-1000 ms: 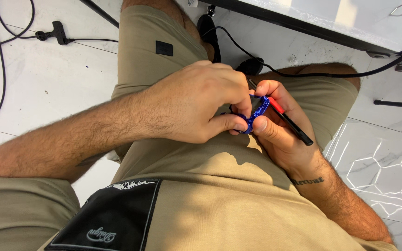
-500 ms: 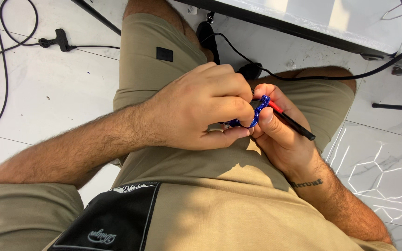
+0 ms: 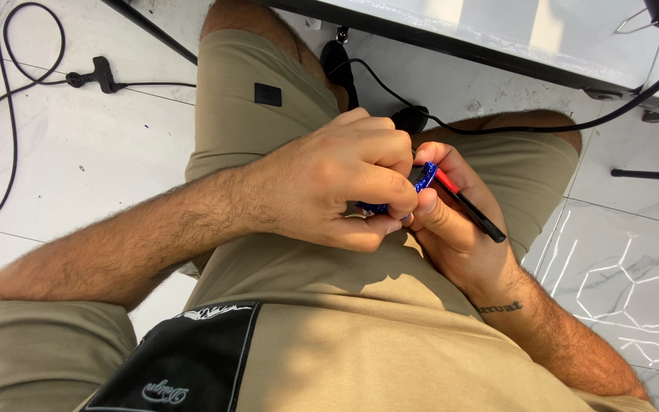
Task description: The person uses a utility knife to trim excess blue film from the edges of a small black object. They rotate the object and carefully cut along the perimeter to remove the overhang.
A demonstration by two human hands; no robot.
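A: Hands?
B: Left hand (image 3: 329,187) curled shut over a small blue thing (image 3: 421,177), fingertips pinching it. Right hand (image 3: 451,221) closed too, gripping the same blue thing plus a black pen (image 3: 473,210) with a red band.
A: Where is it?
B: Between both hands, over the lap, above the tan shorts (image 3: 268,130). Mostly hidden by fingers.
A: Around?
B: Black cable (image 3: 9,114) on white floor (image 3: 78,168), desk edge (image 3: 451,34) up top.

An indoor workspace: white marble-look floor tiles (image 3: 78,152), trailing black cables (image 3: 9,99), a white desk edge (image 3: 497,30).
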